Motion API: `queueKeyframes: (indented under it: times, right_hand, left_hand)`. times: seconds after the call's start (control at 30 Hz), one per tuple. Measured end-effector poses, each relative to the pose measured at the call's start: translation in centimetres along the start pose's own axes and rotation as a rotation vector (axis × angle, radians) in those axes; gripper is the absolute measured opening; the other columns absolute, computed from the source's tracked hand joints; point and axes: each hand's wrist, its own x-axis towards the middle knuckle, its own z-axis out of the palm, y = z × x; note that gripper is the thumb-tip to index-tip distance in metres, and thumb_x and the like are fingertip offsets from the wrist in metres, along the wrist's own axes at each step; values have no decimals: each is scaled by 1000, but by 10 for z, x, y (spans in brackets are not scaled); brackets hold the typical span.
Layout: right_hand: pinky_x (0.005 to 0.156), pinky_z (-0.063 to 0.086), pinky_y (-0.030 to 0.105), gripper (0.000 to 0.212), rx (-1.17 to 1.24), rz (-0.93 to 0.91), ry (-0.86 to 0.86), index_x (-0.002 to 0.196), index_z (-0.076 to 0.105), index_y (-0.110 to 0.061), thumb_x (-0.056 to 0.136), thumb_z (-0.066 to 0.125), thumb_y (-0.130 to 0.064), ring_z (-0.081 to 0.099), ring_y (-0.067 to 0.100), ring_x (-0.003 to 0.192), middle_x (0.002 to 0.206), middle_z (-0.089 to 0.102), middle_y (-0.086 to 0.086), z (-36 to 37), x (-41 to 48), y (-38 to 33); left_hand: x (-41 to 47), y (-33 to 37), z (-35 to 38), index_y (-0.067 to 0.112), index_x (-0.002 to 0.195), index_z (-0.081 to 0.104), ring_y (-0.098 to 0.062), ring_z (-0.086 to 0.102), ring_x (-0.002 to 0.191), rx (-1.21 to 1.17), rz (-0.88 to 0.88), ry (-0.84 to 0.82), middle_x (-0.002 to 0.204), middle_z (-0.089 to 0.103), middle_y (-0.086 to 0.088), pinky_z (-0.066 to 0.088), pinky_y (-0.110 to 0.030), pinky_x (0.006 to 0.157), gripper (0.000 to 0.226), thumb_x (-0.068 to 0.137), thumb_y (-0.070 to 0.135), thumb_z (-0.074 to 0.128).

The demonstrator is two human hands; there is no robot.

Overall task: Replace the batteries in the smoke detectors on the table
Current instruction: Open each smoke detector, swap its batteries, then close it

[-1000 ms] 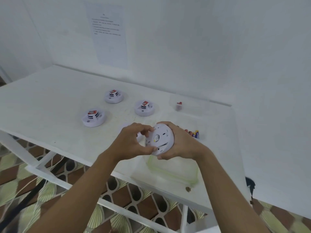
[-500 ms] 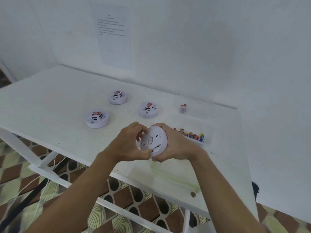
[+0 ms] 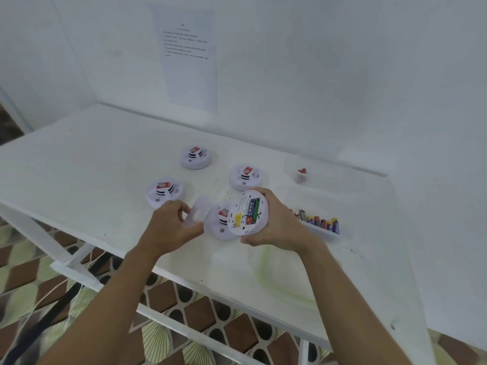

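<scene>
My right hand grips a round white smoke detector tilted on edge, its back facing me with the battery bay uncovered and batteries showing inside. My left hand pinches the detached white back cover just to the left of it. Behind the held one, a fourth detector rests on the white table. Three more detectors lie on the table: at left, far middle and right of that. A row of several loose batteries lies right of my right hand.
A small clear container with a red item stands at the back right. A sheet of printed paper hangs on the wall behind. A clear green-edged tray lies near the table's front edge. Patterned floor shows below the white table frame.
The back cover has come off the held detector and my left hand has drawn it away to the left. The battery bay now shows. A detector on the table behind is uncovered to view.
</scene>
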Motion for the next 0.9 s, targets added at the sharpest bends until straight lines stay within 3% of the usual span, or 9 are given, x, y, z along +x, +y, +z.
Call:
queueKeyframes:
  times: [0.13, 0.27, 0.4, 0.5, 0.57, 0.6, 0.73, 0.9]
  right_hand:
    - [73, 59, 26, 96, 78, 20, 23, 138, 41, -29, 60, 92, -3, 58, 8, 115, 127, 55, -8, 7, 1, 5]
    - [69, 62, 33, 94, 150, 27, 23, 137, 42, -28, 62, 90, 2, 60, 9, 113, 124, 56, -9, 11, 2, 3]
    - [70, 61, 32, 93, 170, 21, 26, 137, 44, -28, 62, 92, 1, 61, 6, 111, 121, 59, -14, 15, 2, 1]
    - [75, 60, 28, 92, 158, 6, 33, 136, 44, -27, 62, 93, -2, 60, 2, 111, 117, 59, -21, 17, 2, 1]
    - [83, 58, 27, 92, 146, -4, 40, 136, 43, -25, 62, 94, -4, 59, 1, 113, 116, 59, -22, 19, 3, 1]
    - [87, 57, 26, 92, 150, -6, 44, 136, 43, -24, 63, 94, -5, 59, 2, 114, 119, 58, -20, 20, 3, 1]
    - [92, 55, 26, 92, 188, -15, 57, 137, 40, -20, 64, 93, -5, 58, 4, 116, 127, 57, -9, 23, 3, 2]
    - [89, 57, 28, 82, 305, 16, 74, 139, 40, -20, 74, 88, -7, 61, 6, 116, 131, 57, -3, 24, 1, 4]
  left_hand:
    - [4, -21, 1, 15, 95, 55, -17, 51, 82, 261, -148, -134, 96, 55, -3, 38, -25, 66, 51, 68, 53, 76]
    - [5, -24, 3, 14, 112, 57, -20, 53, 94, 410, -163, -149, 108, 57, -3, 45, -32, 80, 61, 73, 58, 70]
    - [6, -17, -3, 17, 133, 51, -25, 50, 114, 444, -180, -177, 123, 55, -4, 42, -39, 95, 70, 79, 58, 67]
    - [2, 5, -9, 19, 126, 57, -18, 54, 94, 142, -75, -71, 97, 57, 3, 43, -28, 80, 44, 90, 43, 63]
    - [-1, 26, -11, 23, 113, 65, -11, 59, 84, -106, -104, -142, 88, 64, 5, 42, -20, 71, 24, 98, 36, 53]
    - [-3, 35, -10, 23, 108, 68, -11, 63, 81, -241, -148, -224, 85, 69, 5, 43, -22, 70, 25, 101, 35, 47]
    - [-7, 54, -3, 16, 109, 68, -19, 68, 80, -587, -243, -465, 91, 76, -6, 45, -29, 68, 30, 103, 33, 44]
    - [-4, 55, 7, 7, 116, 62, -26, 70, 89, -829, -346, -447, 99, 73, -18, 53, -32, 79, 22, 98, 20, 56]
